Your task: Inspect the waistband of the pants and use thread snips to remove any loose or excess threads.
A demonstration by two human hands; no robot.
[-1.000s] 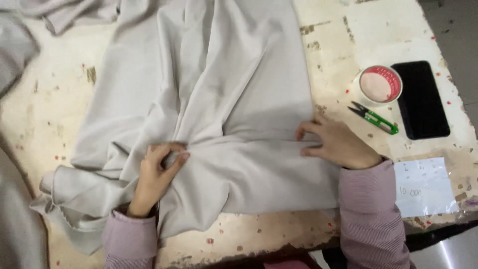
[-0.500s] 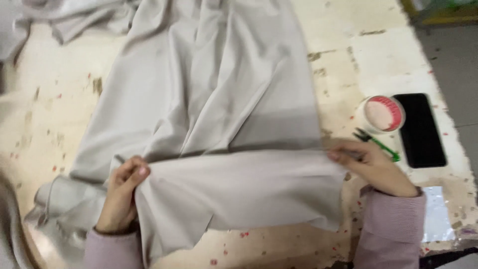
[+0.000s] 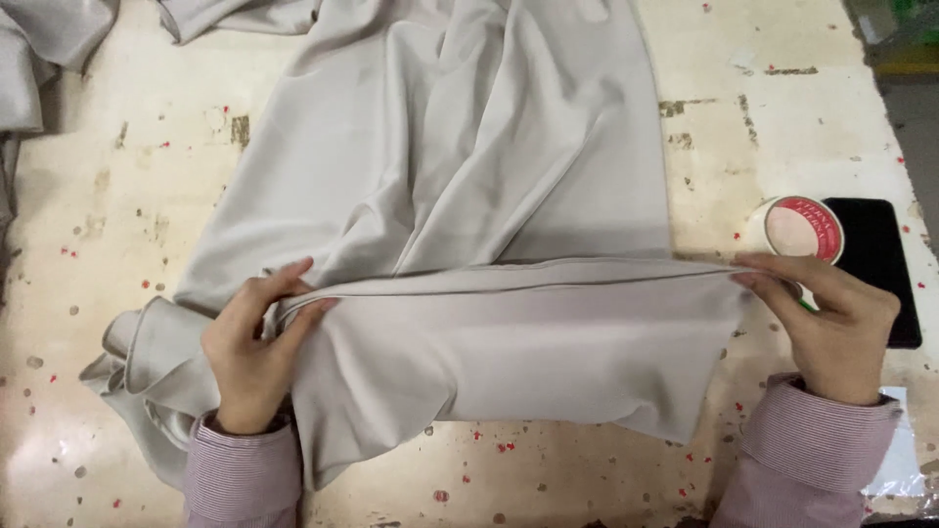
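A large piece of pale grey fabric (image 3: 469, 176) lies spread over a worn cream table (image 3: 88, 196). Its near part is folded over, and the fold edge is stretched taut between my two hands. My left hand (image 3: 256, 347) pinches the fold at its left end, beside a bunched lump of the cloth. My right hand (image 3: 831, 318) pinches the right end of the same fold. Both wrists wear pinkish striped cuffs.
A small round tin with a red rim (image 3: 802, 228) stands just beyond my right hand, next to a black phone (image 3: 880, 264). More grey cloth (image 3: 44, 49) is heaped at the far left corner. A clear plastic sheet (image 3: 905, 469) lies at the near right.
My hands have moved apart along the fold, pulling its edge straight and lifting it. The view has shifted, and my right hand now covers the green-handled tool by the tin.
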